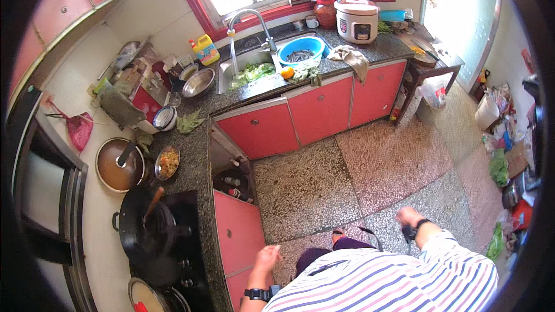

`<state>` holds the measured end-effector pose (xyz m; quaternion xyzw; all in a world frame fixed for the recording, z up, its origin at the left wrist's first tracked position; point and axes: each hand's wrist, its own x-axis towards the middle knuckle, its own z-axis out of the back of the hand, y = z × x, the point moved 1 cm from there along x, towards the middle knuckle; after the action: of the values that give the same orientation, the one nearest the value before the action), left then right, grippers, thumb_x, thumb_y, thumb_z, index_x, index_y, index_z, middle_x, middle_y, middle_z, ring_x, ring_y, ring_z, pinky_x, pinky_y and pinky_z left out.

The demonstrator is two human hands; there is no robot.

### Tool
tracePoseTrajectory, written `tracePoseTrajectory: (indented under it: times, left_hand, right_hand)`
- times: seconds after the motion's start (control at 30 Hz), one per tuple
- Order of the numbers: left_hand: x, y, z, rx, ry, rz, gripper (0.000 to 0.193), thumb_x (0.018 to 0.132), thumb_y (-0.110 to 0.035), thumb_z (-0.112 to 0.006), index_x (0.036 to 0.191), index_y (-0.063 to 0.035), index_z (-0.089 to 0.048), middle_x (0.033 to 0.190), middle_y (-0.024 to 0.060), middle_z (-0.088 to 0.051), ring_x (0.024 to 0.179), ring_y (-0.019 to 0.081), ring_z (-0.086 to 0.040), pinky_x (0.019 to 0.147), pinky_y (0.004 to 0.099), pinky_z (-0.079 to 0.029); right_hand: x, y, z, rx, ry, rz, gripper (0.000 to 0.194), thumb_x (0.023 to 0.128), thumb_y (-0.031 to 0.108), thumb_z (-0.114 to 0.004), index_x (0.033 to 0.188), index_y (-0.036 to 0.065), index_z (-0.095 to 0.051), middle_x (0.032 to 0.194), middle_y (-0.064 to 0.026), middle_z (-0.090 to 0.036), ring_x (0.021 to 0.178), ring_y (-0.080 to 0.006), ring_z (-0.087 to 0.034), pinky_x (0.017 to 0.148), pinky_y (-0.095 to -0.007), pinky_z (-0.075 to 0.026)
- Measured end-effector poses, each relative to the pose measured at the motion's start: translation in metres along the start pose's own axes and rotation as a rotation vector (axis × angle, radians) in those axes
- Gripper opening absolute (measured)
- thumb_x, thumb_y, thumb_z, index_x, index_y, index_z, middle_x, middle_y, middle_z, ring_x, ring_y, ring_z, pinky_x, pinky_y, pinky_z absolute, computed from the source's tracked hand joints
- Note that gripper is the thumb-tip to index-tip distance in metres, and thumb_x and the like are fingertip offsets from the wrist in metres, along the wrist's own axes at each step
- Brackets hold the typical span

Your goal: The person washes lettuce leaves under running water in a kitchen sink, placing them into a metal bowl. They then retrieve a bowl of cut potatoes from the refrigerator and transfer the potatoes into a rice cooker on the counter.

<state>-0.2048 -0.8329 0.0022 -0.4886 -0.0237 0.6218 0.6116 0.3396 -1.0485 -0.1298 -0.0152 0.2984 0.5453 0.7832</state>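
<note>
My left hand (pixel 268 259) hangs beside the red cabinet door (pixel 237 221) near the counter's front edge. Its fingers are loosely bent and I see nothing in them. Over the terrazzo floor (pixel 308 190), my right hand (pixel 409 216) is held out from my body, curled, its palm hidden. Left of me, a black wok (pixel 143 238) sits on the stove (pixel 190 208) with a wooden-handled utensil (pixel 154 204) in it. Ahead, water runs from the faucet (pixel 252 14) into the sink (pixel 226 67) onto leafy greens (pixel 255 73).
A blue basin (pixel 325 47) stands by the sink, near a rice cooker (pixel 356 21) and a draped cloth (pixel 350 60). A dish of diced food (pixel 168 163) is on the left counter (pixel 197 147). A wooden table (pixel 451 67), a bin (pixel 430 104) and clutter line the right side.
</note>
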Motion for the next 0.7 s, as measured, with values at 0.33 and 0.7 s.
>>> tracePoseTrajectory:
  times: [0.33,0.7]
  left_hand:
    - [0.229,-0.051,0.096,0.229,0.155,-0.136,0.032,0.082,-0.013,-0.05,0.111,-0.0038,-0.058,0.108,0.0166,-0.06,0.104,0.0268,-0.056,0.09,0.0335,-0.043]
    - [0.403,-0.179,0.214,0.108,0.094,-0.177,0.03,0.085,-0.016,-0.05,0.112,-0.0053,-0.057,0.103,0.0134,-0.062,0.093,0.0237,-0.058,0.082,0.032,-0.045]
  right_hand:
    - [0.33,0.337,0.238,0.232,-0.159,0.452,0.012,0.072,0.014,-0.056,0.079,0.011,-0.065,0.078,-0.0128,-0.063,0.076,-0.0302,-0.062,0.067,-0.0396,-0.049]
    - [0.542,0.403,0.411,-0.012,-0.495,0.048,0.064,0.069,0.036,-0.07,0.123,0.017,-0.042,0.108,-0.0184,-0.047,0.098,-0.0374,-0.051,0.08,-0.044,-0.045]
